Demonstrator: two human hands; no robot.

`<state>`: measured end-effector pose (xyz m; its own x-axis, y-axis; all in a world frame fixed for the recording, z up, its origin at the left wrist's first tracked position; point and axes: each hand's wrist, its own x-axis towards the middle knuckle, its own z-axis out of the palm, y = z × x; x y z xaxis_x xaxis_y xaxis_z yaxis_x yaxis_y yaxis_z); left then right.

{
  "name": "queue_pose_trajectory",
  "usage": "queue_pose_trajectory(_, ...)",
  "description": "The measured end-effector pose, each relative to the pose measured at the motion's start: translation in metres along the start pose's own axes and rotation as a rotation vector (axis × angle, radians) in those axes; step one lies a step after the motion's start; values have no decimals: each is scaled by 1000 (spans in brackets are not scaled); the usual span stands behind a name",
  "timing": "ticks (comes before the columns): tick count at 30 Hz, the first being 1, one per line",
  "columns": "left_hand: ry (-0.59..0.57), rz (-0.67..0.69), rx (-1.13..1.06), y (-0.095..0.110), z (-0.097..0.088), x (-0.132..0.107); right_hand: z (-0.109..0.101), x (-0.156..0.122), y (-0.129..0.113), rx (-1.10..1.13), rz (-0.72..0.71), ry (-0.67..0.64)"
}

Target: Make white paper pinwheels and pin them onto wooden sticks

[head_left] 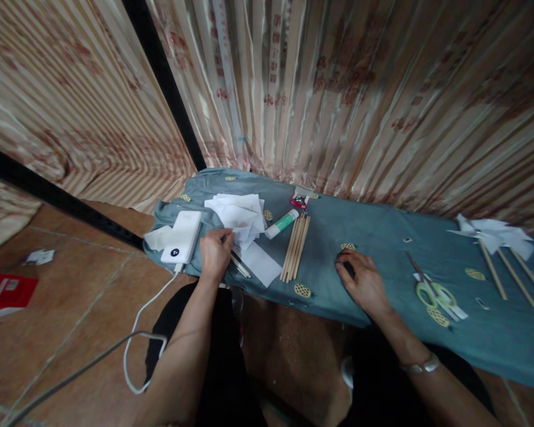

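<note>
My left hand (216, 255) is closed in a pinch at the near edge of a loose pile of white paper pieces (238, 207). Whatever lies between its fingertips is hidden. Beside it are a plain white paper strip (263, 265) and a few thin pen-like sticks (241, 267). My right hand (364, 279) rests on the blue-green cloth (338, 222), fingers loosely curved, thumb apart, with nothing seen in them. Between the hands lie several wooden sticks (296, 248), a glue stick (282, 224) and a small red box of metal pins (299, 198).
A white power bank (182, 236) with a white cable (136, 338) sits at the left end. Green-handled scissors (434, 290) lie right of my right hand. Paper pinwheels on sticks (493, 234) are farther right. A black metal post (164, 77) and a patterned curtain (338, 107) stand behind.
</note>
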<state>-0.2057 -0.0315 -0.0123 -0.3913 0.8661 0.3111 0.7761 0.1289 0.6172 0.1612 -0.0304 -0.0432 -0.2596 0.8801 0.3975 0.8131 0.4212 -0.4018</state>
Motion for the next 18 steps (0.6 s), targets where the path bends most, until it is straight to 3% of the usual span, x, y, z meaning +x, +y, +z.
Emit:
queue_pose_trajectory(6, 20, -109, -25, 5, -3, 0, 0, 1, 0, -2, 10, 10)
queue_pose_trajectory(11, 111, -165, -128, 3, -7, 3, 1, 0, 1, -12, 6, 3)
queue_pose_trajectory(18, 262, -321, -596, -8, -4, 11, 0, 0, -1, 3, 2, 11)
